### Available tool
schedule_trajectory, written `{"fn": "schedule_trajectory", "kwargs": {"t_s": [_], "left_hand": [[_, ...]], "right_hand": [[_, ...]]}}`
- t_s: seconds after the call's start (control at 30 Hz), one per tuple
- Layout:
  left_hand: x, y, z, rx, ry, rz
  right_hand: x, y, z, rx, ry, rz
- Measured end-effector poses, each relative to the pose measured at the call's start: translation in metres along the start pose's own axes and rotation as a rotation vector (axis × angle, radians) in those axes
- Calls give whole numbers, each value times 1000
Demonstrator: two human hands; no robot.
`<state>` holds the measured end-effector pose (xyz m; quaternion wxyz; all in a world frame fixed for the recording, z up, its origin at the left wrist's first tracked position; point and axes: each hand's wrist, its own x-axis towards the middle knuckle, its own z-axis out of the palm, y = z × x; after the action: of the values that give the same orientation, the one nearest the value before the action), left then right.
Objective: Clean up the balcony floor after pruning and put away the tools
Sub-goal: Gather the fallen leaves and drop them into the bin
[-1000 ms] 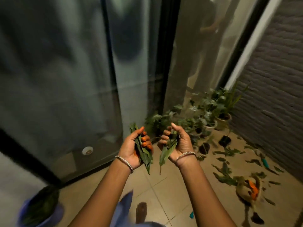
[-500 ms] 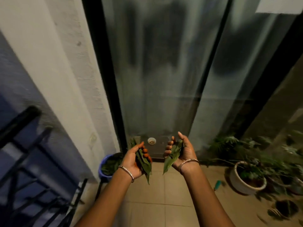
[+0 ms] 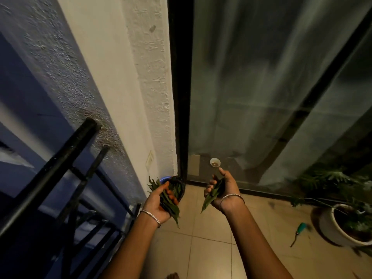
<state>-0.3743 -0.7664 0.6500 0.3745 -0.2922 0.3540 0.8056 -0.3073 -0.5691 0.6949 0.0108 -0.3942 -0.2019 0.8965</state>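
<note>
left grip (image 3: 156, 204): palm up, fingers and thumb curled round the left bunch; thin bangle on the wrist
left bunch (image 3: 174, 210): long dark green leaves, lying across the palm, tips poking out at both ends
right grip (image 3: 227, 190): palm up, fingers curled round the right bunch; thin bangle on the wrist
right bunch (image 3: 207, 202): fewer leaves, one long leaf hanging down off the palm
grips: side by side, apart, held up over the floor
bucket (image 3: 164, 179): blue rim, down in the corner by the wall, partly hidden behind the left grip; dark leaves (image 3: 178, 185) inside
floor (image 3: 201, 248): tan tiles
tool (image 3: 302, 226): green handle, lying on the floor near the pot, well apart from both grips; too blurry to tell what kind
pot (image 3: 330, 224): white and round, on the floor at the right, with a green plant (image 3: 330, 178) in it
door (image 3: 261, 87): big glass panes in a black frame, a curtain behind
cup (image 3: 215, 163): small and white, low down behind the glass
rail (image 3: 50, 164): black bars at the left
wall (image 3: 112, 97): rough and pale
</note>
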Motion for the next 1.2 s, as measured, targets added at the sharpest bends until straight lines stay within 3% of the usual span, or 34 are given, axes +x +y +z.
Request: {"fn": "schedule_trajectory", "kwargs": {"t_s": [0.23, 0.53, 0.73, 0.97, 1.2], "left_hand": [[43, 36, -29, 12, 114, -20], [182, 61, -68, 18, 240, -73], [296, 65, -105, 45, 298, -126], [423, 53, -162, 161, 327, -167], [513, 52, -198, 209, 297, -115]], "right_hand": [[68, 35, 20, 21, 140, 44], [215, 70, -4, -80, 329, 188], [336, 87, -19, -270, 367, 285], [491, 123, -33, -296, 383, 292], [577, 155, -38, -393, 280, 371]]}}
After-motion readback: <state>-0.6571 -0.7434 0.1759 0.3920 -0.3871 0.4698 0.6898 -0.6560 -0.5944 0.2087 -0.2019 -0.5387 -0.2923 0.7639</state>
